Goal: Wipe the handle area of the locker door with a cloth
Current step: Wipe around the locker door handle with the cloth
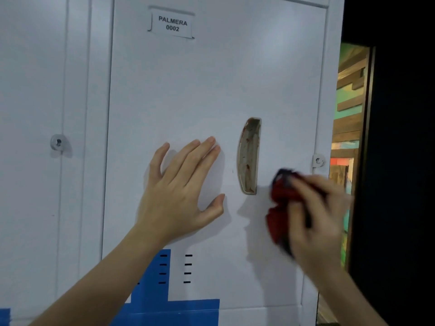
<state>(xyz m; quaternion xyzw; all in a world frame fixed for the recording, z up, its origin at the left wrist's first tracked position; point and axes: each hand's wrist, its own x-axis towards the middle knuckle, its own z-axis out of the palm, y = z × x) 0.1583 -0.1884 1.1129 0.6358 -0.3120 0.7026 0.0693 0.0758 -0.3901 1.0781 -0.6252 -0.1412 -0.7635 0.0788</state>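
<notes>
The white locker door point(211, 78) fills the view, with a recessed, curved handle point(249, 156) stained brown and reddish. My left hand point(181, 191) lies flat on the door just left of the handle, fingers spread. My right hand point(315, 220) is blurred and grips a bunched dark red cloth point(282, 203) pressed to the door right of and below the handle, close to the door's right edge.
A name label point(173, 24) reads "PALMERA 0002" near the top. A padlock hasp point(318, 160) sits on the right edge, a lock point(57, 142) on the neighbouring locker at left. Vent slots point(175, 269) and blue paint point(169, 309) lie below. Right of the locker are coloured wooden boards point(348, 109) and darkness.
</notes>
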